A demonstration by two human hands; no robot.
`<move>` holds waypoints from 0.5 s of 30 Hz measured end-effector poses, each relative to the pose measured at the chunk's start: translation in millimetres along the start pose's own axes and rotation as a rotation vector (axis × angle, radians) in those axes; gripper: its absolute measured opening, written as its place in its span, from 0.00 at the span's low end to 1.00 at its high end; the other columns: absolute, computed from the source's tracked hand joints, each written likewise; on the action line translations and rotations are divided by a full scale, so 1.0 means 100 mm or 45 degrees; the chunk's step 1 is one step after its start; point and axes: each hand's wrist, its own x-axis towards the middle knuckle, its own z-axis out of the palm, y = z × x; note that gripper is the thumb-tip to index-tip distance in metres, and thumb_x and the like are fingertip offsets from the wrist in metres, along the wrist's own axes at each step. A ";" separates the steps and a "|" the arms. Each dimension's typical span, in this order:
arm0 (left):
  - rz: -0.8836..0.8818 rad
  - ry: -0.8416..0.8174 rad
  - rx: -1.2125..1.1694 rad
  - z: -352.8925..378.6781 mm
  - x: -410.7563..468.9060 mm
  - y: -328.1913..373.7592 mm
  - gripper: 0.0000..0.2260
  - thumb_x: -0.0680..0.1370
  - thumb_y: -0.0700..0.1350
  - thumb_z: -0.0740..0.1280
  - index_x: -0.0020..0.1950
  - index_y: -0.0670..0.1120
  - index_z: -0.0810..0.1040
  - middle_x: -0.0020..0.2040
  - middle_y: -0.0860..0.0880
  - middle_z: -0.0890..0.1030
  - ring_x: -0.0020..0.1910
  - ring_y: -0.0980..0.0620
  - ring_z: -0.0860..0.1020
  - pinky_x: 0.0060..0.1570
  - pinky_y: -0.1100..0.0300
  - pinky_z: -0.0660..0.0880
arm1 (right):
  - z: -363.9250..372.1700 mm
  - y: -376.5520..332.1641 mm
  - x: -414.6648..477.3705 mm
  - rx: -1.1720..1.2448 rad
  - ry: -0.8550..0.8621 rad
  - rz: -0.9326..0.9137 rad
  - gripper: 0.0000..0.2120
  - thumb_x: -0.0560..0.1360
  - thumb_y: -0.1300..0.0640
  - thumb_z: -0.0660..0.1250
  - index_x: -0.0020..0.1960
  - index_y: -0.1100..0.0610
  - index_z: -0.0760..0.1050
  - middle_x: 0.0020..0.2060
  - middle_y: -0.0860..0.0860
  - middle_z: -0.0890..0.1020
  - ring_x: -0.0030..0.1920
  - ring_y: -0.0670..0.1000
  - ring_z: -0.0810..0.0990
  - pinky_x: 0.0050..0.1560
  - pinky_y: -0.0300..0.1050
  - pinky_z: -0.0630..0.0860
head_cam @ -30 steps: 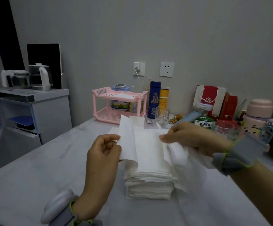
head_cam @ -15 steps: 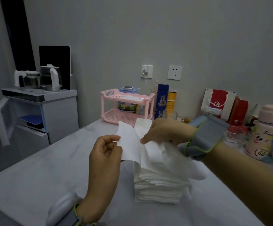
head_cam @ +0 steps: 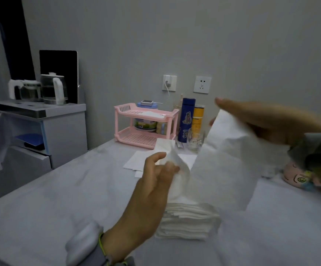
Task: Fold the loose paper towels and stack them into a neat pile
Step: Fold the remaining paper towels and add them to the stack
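- since half a second earlier the right hand (head_cam: 267, 125) has swung up and out to the right from just beside the left hand (head_cam: 155, 181), drawing the paper towel (head_cam: 223, 166) open into a broad sheet.
- left hand: thumb and fingertips pinch one crumpled corner of the towel, low and just above the pile (head_cam: 188, 221).
- right hand: raised, thumb stretched forward, with the towel's upper edge caught between thumb and fingers; blur hides the exact contact.
- paper towel: held in the air, spanning from hand to hand, its lower part drooping over the pile of folded towels on the table (head_cam: 50, 198).
- loose sheets (head_cam: 136, 162) lie flat on the table beyond the pile, in front of the pink rack (head_cam: 146, 123).
- step in hand, as judged: spreading one sheet flat before folding it. the pile is already tall, yet loose sheets remain, so the task looks well advanced but unfinished.
- next move, as judged: it calls for even tension, corners brought together, and the folded towel laid square on the pile. thin tissue may sag or tear if pulled unevenly.
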 end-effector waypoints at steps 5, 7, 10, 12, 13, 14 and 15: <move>0.047 -0.202 0.336 0.06 -0.03 -0.07 0.29 0.59 0.82 0.40 0.55 0.76 0.62 0.51 0.67 0.78 0.52 0.76 0.71 0.46 0.84 0.63 | -0.31 -0.09 -0.16 0.102 0.077 -0.131 0.31 0.67 0.32 0.58 0.51 0.59 0.76 0.36 0.55 0.85 0.33 0.52 0.84 0.30 0.41 0.77; 0.124 -0.233 0.280 0.04 -0.01 -0.07 0.28 0.65 0.77 0.44 0.55 0.68 0.70 0.49 0.64 0.80 0.52 0.69 0.74 0.47 0.78 0.68 | -0.28 -0.14 -0.23 0.129 0.027 -0.164 0.18 0.74 0.43 0.62 0.49 0.59 0.76 0.33 0.54 0.84 0.30 0.51 0.82 0.27 0.41 0.77; 0.179 -0.128 0.166 -0.05 0.08 -0.01 0.26 0.69 0.74 0.47 0.55 0.65 0.76 0.52 0.67 0.79 0.54 0.68 0.75 0.47 0.78 0.68 | -0.15 -0.25 -0.29 0.131 -0.049 -0.275 0.06 0.75 0.57 0.63 0.44 0.59 0.76 0.29 0.53 0.82 0.27 0.49 0.81 0.26 0.40 0.77; 0.146 -0.139 0.179 -0.08 0.13 0.07 0.26 0.66 0.77 0.45 0.52 0.71 0.76 0.52 0.73 0.77 0.55 0.75 0.72 0.47 0.84 0.62 | -0.09 -0.36 -0.34 0.145 -0.067 -0.369 0.06 0.75 0.57 0.63 0.44 0.59 0.76 0.30 0.52 0.82 0.27 0.48 0.81 0.26 0.40 0.77; 0.103 -0.179 0.198 -0.08 0.14 0.09 0.26 0.65 0.78 0.45 0.49 0.73 0.76 0.50 0.73 0.78 0.53 0.75 0.72 0.47 0.84 0.62 | -0.08 -0.41 -0.37 0.156 -0.074 -0.414 0.07 0.75 0.56 0.64 0.46 0.59 0.76 0.32 0.52 0.82 0.28 0.48 0.81 0.27 0.41 0.78; 0.057 -0.229 0.191 -0.09 0.15 0.12 0.26 0.63 0.79 0.44 0.45 0.74 0.77 0.48 0.72 0.79 0.50 0.74 0.74 0.48 0.83 0.63 | -0.07 -0.47 -0.39 0.169 -0.074 -0.459 0.08 0.75 0.55 0.64 0.48 0.59 0.76 0.34 0.52 0.82 0.29 0.48 0.81 0.28 0.41 0.78; 0.023 -0.277 0.146 -0.08 0.14 0.13 0.26 0.62 0.80 0.45 0.41 0.74 0.77 0.47 0.71 0.79 0.49 0.73 0.75 0.50 0.81 0.64 | -0.07 -0.53 -0.41 0.187 -0.072 -0.513 0.09 0.75 0.54 0.63 0.50 0.59 0.76 0.36 0.52 0.82 0.30 0.48 0.82 0.28 0.41 0.78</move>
